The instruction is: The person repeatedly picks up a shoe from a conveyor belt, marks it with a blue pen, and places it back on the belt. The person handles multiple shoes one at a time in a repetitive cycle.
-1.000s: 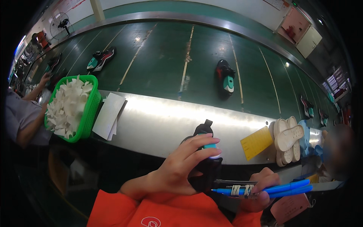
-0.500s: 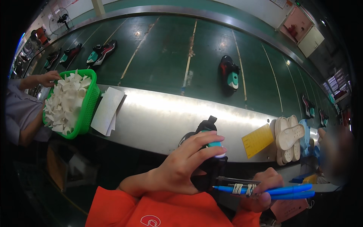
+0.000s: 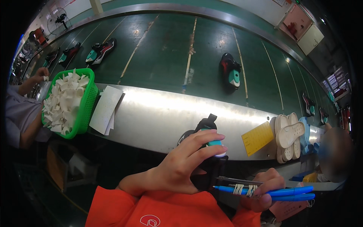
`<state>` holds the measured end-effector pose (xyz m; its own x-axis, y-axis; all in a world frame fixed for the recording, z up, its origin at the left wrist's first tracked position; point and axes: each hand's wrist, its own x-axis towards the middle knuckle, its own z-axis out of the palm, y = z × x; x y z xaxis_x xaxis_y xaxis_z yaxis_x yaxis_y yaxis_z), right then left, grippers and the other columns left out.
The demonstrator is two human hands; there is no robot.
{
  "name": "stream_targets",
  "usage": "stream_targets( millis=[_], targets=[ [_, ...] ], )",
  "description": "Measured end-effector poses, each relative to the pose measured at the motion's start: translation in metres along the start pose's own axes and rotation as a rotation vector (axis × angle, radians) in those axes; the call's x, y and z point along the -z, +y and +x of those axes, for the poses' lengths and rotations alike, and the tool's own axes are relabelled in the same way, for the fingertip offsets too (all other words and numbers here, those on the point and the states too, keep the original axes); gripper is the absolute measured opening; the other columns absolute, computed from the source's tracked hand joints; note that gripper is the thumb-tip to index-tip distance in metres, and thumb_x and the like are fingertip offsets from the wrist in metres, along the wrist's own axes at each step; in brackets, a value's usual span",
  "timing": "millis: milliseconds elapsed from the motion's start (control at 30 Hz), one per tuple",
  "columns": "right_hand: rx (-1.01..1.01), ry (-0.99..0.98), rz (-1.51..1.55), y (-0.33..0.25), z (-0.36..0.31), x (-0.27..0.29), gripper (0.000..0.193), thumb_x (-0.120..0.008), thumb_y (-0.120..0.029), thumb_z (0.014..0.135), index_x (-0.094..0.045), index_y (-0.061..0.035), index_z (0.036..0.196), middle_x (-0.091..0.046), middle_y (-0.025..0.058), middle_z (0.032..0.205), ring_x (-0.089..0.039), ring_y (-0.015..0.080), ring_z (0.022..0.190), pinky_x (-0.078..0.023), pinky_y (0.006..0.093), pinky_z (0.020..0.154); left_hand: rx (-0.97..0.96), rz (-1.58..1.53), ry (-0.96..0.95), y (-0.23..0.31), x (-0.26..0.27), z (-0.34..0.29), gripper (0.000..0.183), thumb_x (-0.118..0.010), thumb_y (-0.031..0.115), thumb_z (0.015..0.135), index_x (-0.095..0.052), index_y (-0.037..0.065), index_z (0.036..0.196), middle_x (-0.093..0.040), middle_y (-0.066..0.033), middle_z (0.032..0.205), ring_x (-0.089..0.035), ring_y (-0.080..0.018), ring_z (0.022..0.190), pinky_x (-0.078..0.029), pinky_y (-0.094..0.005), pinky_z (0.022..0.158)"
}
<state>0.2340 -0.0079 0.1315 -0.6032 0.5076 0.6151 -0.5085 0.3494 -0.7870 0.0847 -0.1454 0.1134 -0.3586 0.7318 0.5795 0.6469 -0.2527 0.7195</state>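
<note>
My left hand (image 3: 177, 164) is wrapped over a black shoe (image 3: 208, 123) with teal and white parts, close in front of me. Its fingertips press on the teal area, and the palm hides much of the shoe. In my right hand (image 3: 267, 185), closed in a fist, are blue pens (image 3: 293, 192) bound with pale rubber bands (image 3: 239, 189) to a thin, clear and dark stick-like piece. The uncapped tip of one pen points left, just beside the shoe's lower part.
A green basket (image 3: 87, 102) of white scraps stands left, with papers (image 3: 105, 113) beside it. A co-worker's hand (image 3: 39, 73) is behind it. On the metal ledge (image 3: 151, 109) lie a yellow card (image 3: 258, 139) and pale insoles (image 3: 290, 136). Shoes (image 3: 230, 72) rest on the green conveyor belt (image 3: 166, 53).
The co-worker's hand at the left has moved off the basket, with a small white piece at its fingers. My hands hold almost the same position. The view has shifted slightly.
</note>
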Motion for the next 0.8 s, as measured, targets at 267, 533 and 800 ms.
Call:
stream_targets(
  millis=[267, 533, 800],
  targets=[
    [0.017, 0.062, 0.03, 0.003, -0.006, -0.004, 0.035, -0.063, -0.032, 0.081, -0.045, -0.0071, 0.065, -0.034, -0.0003, 0.057, -0.029, 0.0059, 0.04, -0.022, 0.0196, 0.036, 0.005, -0.044, -0.016, -0.001, 0.004, -0.005, 0.068, -0.073, 0.004, 0.057, -0.046, 0.007, 0.119, -0.045, -0.0164, 0.123, -0.045, -0.0381, 0.115, -0.039, -0.0462, 0.095],
    [0.003, -0.345, 0.009, -0.007, 0.018, 0.012, 0.028, -0.064, -0.03, 0.081, -0.053, -0.0063, 0.071, -0.04, 0.001, 0.059, -0.032, 0.0065, 0.041, -0.027, 0.0197, 0.036, 0.041, -0.07, -0.028, 0.001, 0.008, -0.004, 0.069, -0.073, 0.001, 0.055, -0.046, 0.007, 0.118, -0.046, -0.0164, 0.122, -0.045, -0.038, 0.115, -0.04, -0.0451, 0.094],
    [0.14, -0.686, -0.21, -0.024, 0.066, -0.003, 0.019, -0.063, -0.024, 0.08, -0.057, -0.0058, 0.081, -0.048, 0.0034, 0.061, -0.044, 0.0081, 0.044, -0.035, 0.0206, 0.037, 0.082, -0.055, 0.026, 0.001, 0.011, 0.006, 0.071, -0.074, 0.001, 0.053, -0.046, 0.005, 0.118, -0.046, -0.0169, 0.12, -0.047, -0.0359, 0.112, -0.044, -0.0388, 0.089]
  ],
)
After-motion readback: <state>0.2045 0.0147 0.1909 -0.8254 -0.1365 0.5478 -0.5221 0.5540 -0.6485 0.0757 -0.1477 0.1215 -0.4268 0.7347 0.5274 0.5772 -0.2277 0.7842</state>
